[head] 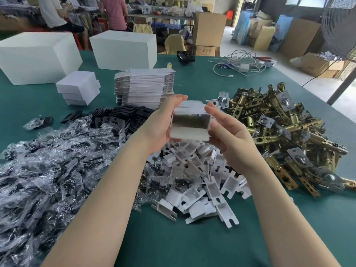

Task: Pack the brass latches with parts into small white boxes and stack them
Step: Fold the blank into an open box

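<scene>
Two hands hold one small white box above a green worktable, its open end turned toward the worker and nothing yet visible inside. The left hand cups the box's left side, fingers curled up over the top edge; the right hand supports the right side and underside, its fingers curved against the cardboard. The box is slightly blurred, so the state of its flaps cannot be told.

The step in hand looks to be shaping a flat carton into a box, ahead of filling. A stack of flat cartons stands just behind the hands, and four finished boxes are piled to the left of it, near two large white cases.

The next move calls for freeing one hand to take a brass latch from the heap of latches at the right, then parts from the piles in reach: white card inserts directly below the box, clear bagged hardware to the left, black plates behind that. Each must slide in through the open end before it is closed.
</scene>
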`<state>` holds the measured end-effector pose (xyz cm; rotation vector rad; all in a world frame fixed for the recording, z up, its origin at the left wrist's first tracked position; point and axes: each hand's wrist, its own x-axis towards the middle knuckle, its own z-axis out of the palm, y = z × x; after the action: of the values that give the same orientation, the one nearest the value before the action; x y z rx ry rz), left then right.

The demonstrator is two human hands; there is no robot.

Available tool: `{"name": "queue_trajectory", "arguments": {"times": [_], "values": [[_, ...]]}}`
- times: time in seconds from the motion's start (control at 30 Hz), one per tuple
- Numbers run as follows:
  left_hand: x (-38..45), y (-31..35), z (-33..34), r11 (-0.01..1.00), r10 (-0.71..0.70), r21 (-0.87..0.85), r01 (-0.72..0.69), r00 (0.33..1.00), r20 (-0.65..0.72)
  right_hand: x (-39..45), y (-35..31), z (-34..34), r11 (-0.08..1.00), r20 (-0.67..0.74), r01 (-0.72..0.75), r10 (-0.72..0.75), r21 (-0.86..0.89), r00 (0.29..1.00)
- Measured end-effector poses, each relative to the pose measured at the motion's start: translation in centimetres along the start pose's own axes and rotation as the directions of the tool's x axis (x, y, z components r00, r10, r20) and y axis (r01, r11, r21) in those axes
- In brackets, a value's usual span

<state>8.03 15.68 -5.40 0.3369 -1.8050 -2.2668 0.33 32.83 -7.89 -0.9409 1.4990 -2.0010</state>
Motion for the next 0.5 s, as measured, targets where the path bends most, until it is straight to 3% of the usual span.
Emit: {"name": "queue_trajectory", "arguments": {"times": [0.2,0.37,0.5], "values": [[-0.5,-0.6,-1.6,0.968,0.032,-0.242,0.065,0.926,0.376,0.0,-0.5,-0.3,0.988,-0.032,0.005,0.000,0.157,0.999],[-0.6,-1.3,-2.0,0.972,0.093,-0.236,0.003,0.914,0.395,-0.2,-0.3,-0.8,0.994,-0.042,0.010,-0.006,0.112,0.999],[-0.7,-1.2,-2.2,0.993,0.064,-0.117,-0.024,0.933,0.355,-0.1,-0.2,-1.2,0.997,-0.015,-0.011,0.013,0.079,1.000]]}}
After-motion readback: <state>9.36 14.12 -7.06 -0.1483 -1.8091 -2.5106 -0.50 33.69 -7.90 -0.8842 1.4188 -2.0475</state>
